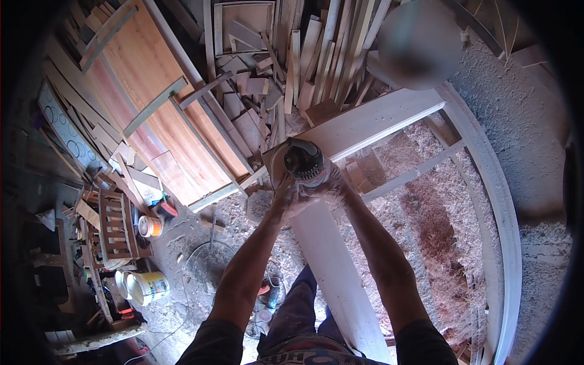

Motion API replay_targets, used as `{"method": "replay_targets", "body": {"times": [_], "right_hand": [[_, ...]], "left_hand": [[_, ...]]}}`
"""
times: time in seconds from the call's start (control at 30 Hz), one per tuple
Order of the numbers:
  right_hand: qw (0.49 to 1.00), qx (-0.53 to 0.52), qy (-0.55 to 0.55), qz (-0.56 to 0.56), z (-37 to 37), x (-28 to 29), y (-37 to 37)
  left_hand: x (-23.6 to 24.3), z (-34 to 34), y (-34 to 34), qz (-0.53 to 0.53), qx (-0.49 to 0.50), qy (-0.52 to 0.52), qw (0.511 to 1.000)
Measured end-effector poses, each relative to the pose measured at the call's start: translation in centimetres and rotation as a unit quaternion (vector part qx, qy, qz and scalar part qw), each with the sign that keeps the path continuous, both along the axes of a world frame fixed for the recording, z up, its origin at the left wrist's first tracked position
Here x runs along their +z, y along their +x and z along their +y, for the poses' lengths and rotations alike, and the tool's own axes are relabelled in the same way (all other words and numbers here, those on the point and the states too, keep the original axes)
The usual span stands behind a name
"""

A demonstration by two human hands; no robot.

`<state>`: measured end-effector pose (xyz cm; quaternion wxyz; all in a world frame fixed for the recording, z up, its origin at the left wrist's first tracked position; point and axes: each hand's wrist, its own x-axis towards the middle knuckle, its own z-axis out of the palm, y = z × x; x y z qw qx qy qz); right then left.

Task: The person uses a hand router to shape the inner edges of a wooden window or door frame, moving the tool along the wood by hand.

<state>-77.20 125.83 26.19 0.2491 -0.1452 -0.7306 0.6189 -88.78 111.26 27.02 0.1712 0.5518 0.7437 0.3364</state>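
Note:
Both my hands grip a dusty power sander (302, 159) with a black, vented, rounded body. It sits at the corner of a large pale wooden frame (380, 126), where two broad boards meet. My left hand (288, 198) is closed about the tool's near left side. From the right, my right hand (333, 185) wraps round it, close beside the left. Part of a round disc shape shows at the sander's left. The tool's underside and most of my fingertips are hidden. One wide board (336, 267) of the frame runs from under my hands back toward my body.
A curved rail (502, 243) bounds the frame on the right, with shavings on the floor inside it. Wooden panels (152, 97) lie at the left; offcuts (246, 103) and upright strips (331, 55) crowd the far side. Buckets (148, 288) and a cable (182, 313) are at lower left.

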Motion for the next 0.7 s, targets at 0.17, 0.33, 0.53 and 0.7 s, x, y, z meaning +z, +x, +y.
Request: {"method": "replay_targets", "body": {"times": [0.17,0.33,0.53,0.7], "right_hand": [[0.997,-0.017,0.070,-0.006,0.1,-0.3,-1.4],[0.998,0.037,-0.045,-0.013,-0.6,-0.7,3.7],[0.992,0.020,-0.128,0.007,-6.0,1.4,12.8],[0.998,-0.002,-0.015,-0.059,-11.1,2.8,20.8]], "left_hand": [[-2.1,0.4,-2.0,-0.071,0.018,-0.007,0.997],[-2.0,-0.2,2.5,-0.058,-0.026,0.012,0.998],[-2.9,-5.8,11.5,-0.128,0.011,0.018,0.992],[-5.9,-11.9,19.6,-0.251,0.038,0.059,0.965]]}}
